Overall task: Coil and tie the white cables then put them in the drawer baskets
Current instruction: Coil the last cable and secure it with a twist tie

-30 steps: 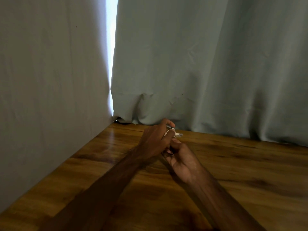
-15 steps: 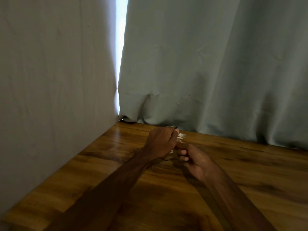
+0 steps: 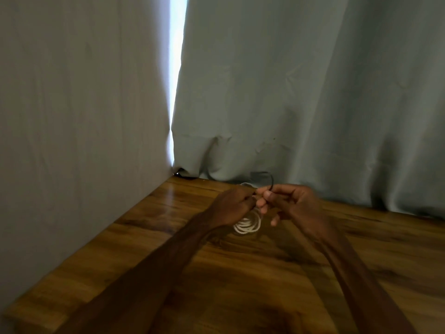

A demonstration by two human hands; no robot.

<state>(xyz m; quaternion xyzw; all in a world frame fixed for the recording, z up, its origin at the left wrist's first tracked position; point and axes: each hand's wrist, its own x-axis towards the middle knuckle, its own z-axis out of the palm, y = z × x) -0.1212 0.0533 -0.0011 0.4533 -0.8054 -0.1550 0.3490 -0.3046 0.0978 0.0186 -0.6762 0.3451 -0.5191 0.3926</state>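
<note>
**A:** How was the left hand found?

**B:** The left hand (image 3: pixel 233 205) was seen with its fingers curled, closed round the top of a coil of white cable (image 3: pixel 249 224). Several loops were left hanging below the fist. Whether they were touching the counter (image 3: pixel 240 285) or held just above it could not be told.

**A:** And the right hand?

**B:** The right hand (image 3: pixel 295 206) was held just beside the left, the fingertips nearly meeting. A thin dark tie (image 3: pixel 271 180) was pinched between its thumb and forefinger, while the remaining fingers were loosely bent below. From the pinch the tie was seen to arc upward and over to the left, above both hands.

**A:** Was the tie passed round the coil?

**B:** That could not be told, since the spot where the hands met was blurred and shadowed. A short pale length of cable was glimpsed behind the left knuckles.

**A:** What was noted around them?

**B:** Both forearms were stretched over the brown wood-grain counter. A grey-green curtain (image 3: pixel 313 92) was hung behind it, with its hem on the far edge. A paler cloth (image 3: pixel 72 92) was hung along the left side. A narrow strip of daylight (image 3: pixel 177 68) was shown between the two.
</note>
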